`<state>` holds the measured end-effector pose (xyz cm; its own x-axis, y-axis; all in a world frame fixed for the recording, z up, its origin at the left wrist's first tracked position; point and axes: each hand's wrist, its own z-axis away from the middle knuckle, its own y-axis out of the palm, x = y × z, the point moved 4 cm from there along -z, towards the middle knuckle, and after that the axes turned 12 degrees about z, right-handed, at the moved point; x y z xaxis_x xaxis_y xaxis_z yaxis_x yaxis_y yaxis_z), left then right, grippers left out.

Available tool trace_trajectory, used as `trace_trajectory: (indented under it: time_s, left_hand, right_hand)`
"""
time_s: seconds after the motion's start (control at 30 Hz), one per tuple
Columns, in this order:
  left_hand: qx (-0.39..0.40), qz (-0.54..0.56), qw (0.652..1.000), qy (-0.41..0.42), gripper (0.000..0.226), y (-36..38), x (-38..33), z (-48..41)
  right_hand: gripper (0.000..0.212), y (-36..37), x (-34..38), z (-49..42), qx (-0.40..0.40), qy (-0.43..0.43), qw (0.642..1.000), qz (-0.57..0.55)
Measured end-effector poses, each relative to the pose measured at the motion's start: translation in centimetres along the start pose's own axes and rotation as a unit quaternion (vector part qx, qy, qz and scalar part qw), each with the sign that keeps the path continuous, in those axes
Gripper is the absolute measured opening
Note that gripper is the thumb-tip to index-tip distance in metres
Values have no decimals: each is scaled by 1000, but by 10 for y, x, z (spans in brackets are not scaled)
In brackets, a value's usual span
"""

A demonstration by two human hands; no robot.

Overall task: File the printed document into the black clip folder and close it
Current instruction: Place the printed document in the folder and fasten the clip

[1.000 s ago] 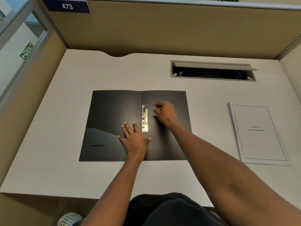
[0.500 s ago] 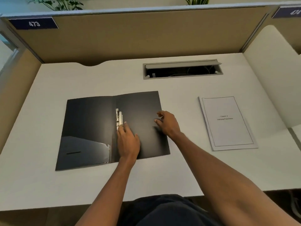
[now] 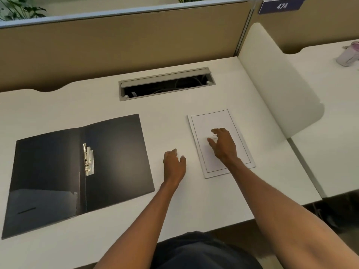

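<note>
Head view: printed document [image 3: 220, 142] lying flat toward the right edge of the white worktop [image 3: 174, 206], well apart from the black clip folder [image 3: 77, 171] spread open toward the left edge. Thin white sheets, black border line on the cover page, small centred title too blurred to read, tiny punch marks faintly visible down the left margin. Likely light, floppy and prone to sliding on the smooth surface; best taken at a long edge or a near corner, with support underneath against sagging. Right hand [image 3: 224, 146] over the cover page, fingers [image 3: 212, 141] spread and loose, gripping nothing; contact with the paper unclear. Left hand [image 3: 173, 165] between folder and document, fingers curled loosely, empty. Silver clip [image 3: 88, 159] beside the folder's spine, apparently raised.
</note>
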<state>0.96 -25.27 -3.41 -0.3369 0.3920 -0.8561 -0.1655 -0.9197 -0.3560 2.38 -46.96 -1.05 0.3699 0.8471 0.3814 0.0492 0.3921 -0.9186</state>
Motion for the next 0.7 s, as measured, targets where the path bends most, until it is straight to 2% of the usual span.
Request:
trace_trajectory:
  time_s: [0.13,0.27,0.43,0.57,0.7]
  left_hand:
    - [6,-4,1000,-6,51,33,-17,-5]
    - [7,-7,1000,-11,54,57,-32,-9]
    - [-13,-40,998,-46,33,81,-42,-13]
    - [-31,-24,995,-92,37,92,-51,-12]
    - [-58,50,984,-159,44,95,-56,-17]
  right_hand:
    - [46,-20,-52,-9,-24,64,996,65]
    - [50,-26,-87,-14,13,117,988,100]
    - [46,-24,-96,-16,47,114,987,104]
    - [53,-20,-90,-12,58,117,985,110]
    - [61,-17,-89,-11,77,110,980,147]
